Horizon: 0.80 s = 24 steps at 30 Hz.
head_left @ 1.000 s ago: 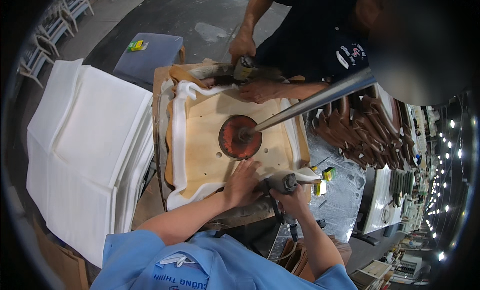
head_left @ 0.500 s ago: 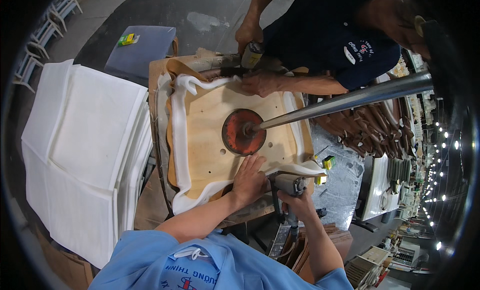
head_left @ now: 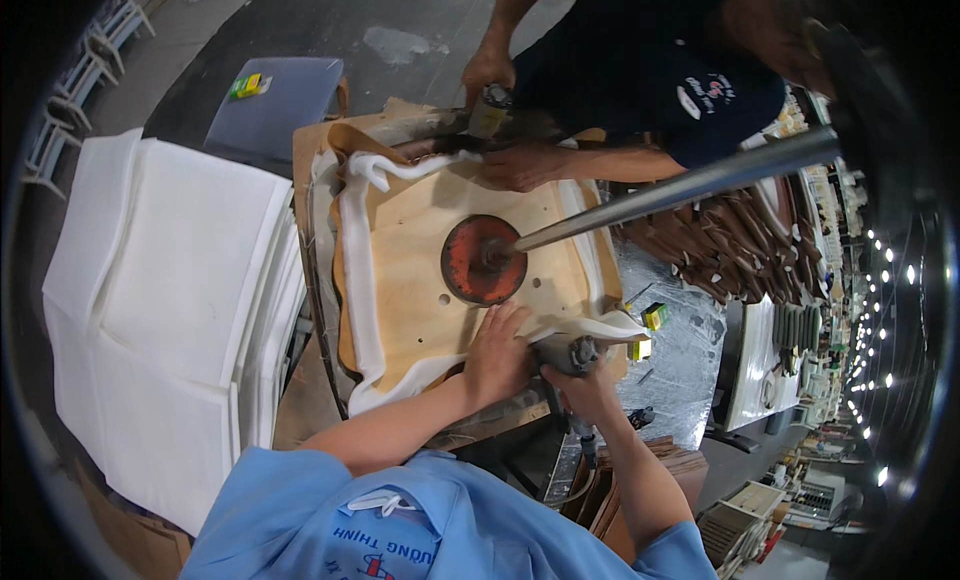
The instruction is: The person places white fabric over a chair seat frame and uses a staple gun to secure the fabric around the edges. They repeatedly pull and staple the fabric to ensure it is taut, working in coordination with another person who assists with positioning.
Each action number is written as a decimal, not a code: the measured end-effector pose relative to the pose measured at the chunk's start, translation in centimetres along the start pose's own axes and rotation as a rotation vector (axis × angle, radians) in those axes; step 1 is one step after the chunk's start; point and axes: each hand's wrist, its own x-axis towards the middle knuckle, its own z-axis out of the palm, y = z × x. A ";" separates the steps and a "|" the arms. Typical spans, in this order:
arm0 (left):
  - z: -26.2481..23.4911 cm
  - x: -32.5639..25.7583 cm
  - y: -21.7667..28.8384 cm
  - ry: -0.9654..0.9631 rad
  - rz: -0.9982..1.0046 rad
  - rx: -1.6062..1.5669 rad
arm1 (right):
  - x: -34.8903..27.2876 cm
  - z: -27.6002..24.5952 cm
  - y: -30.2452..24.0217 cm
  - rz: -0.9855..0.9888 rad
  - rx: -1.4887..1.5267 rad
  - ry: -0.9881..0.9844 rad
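A pale plywood seat panel (head_left: 400,270) lies underside up, with white padding (head_left: 360,270) and a tan cover folded round its rim. A red round disc (head_left: 485,260) on a metal rod (head_left: 690,188) presses on its middle. My left hand (head_left: 498,355) rests on the panel's near edge, fingers stretched out toward the disc, its palm over the padding. In my right hand (head_left: 595,392) is a staple gun (head_left: 566,355) with a hose, its head at the near right edge beside my left hand. The gun's nose is hidden.
Across the panel, a co-worker's hand (head_left: 525,167) presses the far edge; the other grips a staple gun (head_left: 490,112). White foam sheets (head_left: 180,270) are stacked at left, brown covers (head_left: 740,240) at right. Small yellow-green boxes (head_left: 654,316) sit on the metal table (head_left: 670,375).
My right hand has brought the staple gun slightly left and up, closer to my left hand and the panel's edge. My left hand stays on the panel.
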 end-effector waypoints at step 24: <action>-0.6 -0.8 -0.3 -0.063 -0.080 -0.034 | -0.6 0.2 1.1 0.089 0.107 -0.102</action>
